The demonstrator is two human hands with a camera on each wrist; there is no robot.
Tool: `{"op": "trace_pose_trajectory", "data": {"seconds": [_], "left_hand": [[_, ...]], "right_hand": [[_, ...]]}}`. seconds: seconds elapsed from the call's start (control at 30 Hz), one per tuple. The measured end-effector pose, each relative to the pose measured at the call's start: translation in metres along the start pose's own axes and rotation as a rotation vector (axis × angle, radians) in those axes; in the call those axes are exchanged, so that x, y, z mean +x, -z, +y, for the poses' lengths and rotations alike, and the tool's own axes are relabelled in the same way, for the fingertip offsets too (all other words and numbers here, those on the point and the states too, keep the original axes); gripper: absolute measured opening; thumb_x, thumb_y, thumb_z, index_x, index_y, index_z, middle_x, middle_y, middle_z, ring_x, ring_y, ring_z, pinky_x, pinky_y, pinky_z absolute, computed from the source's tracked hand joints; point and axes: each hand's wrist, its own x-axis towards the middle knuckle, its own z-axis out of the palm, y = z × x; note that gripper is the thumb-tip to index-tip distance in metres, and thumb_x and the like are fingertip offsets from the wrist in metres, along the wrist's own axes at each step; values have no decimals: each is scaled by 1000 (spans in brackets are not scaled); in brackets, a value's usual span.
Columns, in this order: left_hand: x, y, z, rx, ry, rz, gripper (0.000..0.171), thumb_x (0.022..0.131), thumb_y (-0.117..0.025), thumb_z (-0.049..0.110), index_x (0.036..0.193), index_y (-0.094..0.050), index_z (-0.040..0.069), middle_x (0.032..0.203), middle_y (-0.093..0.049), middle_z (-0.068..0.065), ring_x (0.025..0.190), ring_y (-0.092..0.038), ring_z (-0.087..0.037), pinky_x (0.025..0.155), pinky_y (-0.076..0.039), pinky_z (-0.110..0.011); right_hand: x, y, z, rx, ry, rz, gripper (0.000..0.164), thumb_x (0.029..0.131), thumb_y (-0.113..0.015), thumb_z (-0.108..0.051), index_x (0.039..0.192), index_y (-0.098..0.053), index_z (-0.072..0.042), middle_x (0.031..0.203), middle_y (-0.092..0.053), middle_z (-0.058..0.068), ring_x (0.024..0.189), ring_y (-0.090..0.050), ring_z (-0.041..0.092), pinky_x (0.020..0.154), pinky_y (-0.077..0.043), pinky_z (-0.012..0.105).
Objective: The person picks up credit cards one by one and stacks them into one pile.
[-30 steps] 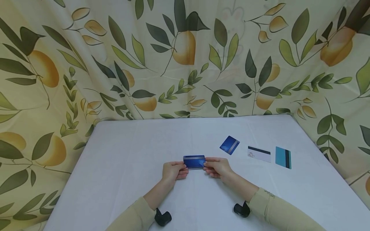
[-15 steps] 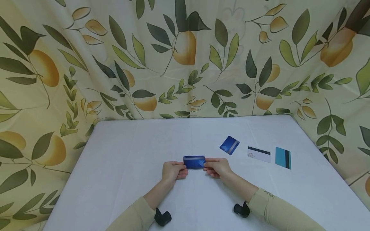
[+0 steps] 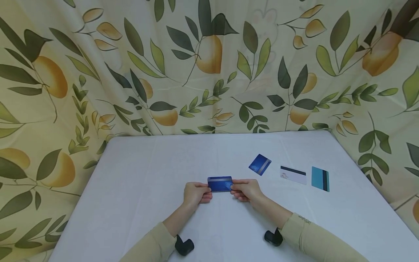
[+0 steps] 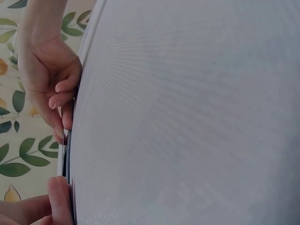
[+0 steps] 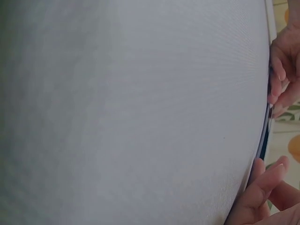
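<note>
A dark blue card (image 3: 220, 184) with a pale stripe along its far side is held level by both hands near the middle of the table. My left hand (image 3: 195, 193) pinches its left end, thumb on top. At the right end, my right hand (image 3: 247, 190) pinches it the same way. Seen edge-on in the left wrist view, the card (image 4: 66, 161) looks like a thin dark line low over the white cloth. The right wrist view shows that edge too, between the fingers. Whether several cards are stacked there, I cannot tell.
To the right lie a tilted blue card (image 3: 260, 165), a white card (image 3: 293, 175) with a black stripe, and a teal card (image 3: 320, 179) with a black stripe. A white cloth covers the table (image 3: 147, 163). A fruit-patterned curtain (image 3: 209, 91) hangs behind.
</note>
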Motion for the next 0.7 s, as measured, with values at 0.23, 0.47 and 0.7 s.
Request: {"op": "trace_pose_trajectory", "data": {"seconds": [0.23,0.47,0.7], "left_hand": [[-1,0,1,44,-10,5,14,76,-63,-6,90,-63,-10,61,-65,-13,46,-61,-12,47,-54,-27],[2,0,-1,84,-43,6,12,76,-63,-6,87,-62,-9,61,-64,-12,46,-61,-12,46,-54,-27],[-1,0,0,74,-50,10,10,75,-62,-8,85,-62,-8,61,-64,-13,47,-62,-14,48,-54,-29]], "right_hand": [[-1,0,-2,9,-1,-14,31,81,-66,-6,111,-63,0,68,-67,9,46,-59,10,44,-49,18],[0,2,-1,-1,14,-28,31,82,-65,-7,111,-62,2,68,-67,10,47,-60,11,45,-50,20],[2,1,2,-12,9,-6,32,81,-66,-6,112,-62,1,61,-65,7,46,-59,10,43,-49,19]]}}
